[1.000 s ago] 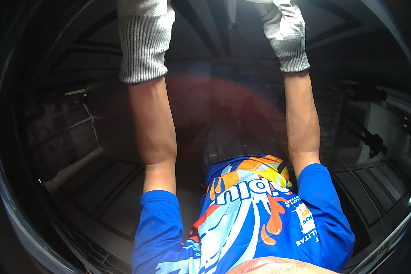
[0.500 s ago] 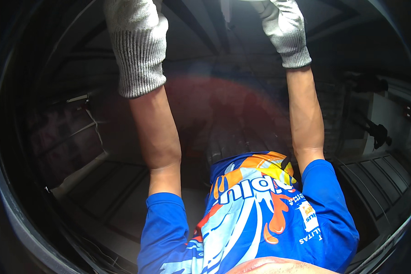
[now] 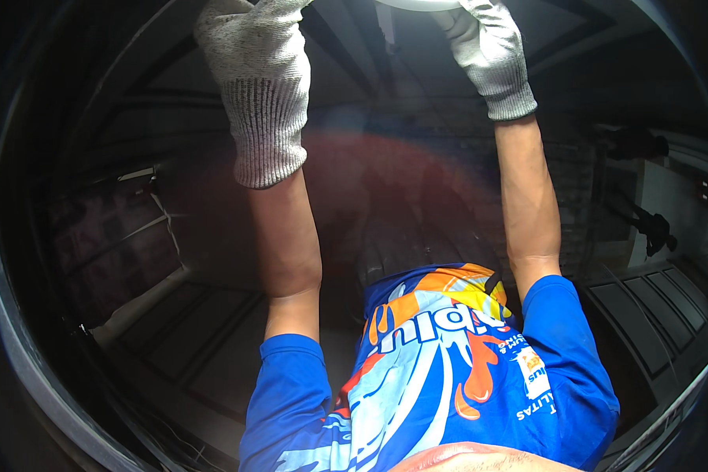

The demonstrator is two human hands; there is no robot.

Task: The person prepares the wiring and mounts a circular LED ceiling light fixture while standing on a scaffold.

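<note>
Head view: one person, both arms stretched out ahead, each hand in a pale grey knitted glove with ribbed cuff. Item, left hand point(image 3: 263, 43): at the upper edge, fingers bent toward the right and partly cut off; whether they are clenched or grasping anything, I cannot tell. Item, right hand point(image 3: 488, 51): higher and nearer the middle, a finger running behind the rim of a white object while the rest of the glove meets its right end; firmness of grip, I cannot tell. Item, white object point(image 3: 418, 4): smooth, curved along its lower edge, brightly lit, mostly beyond the upper edge, between the two hands and well apart from the visible part of the left. Item, shirt point(image 3: 429, 370): blue, short-sleeved, printed in orange, yellow, red and pale blue. Item, trousers point(image 3: 405, 245): dark, dim below the shirt hem. Item, second person point(image 3: 651, 232): a small dark figure, far right, near a pale panel point(image 3: 645, 200), appearing tilted by the fisheye.
</note>
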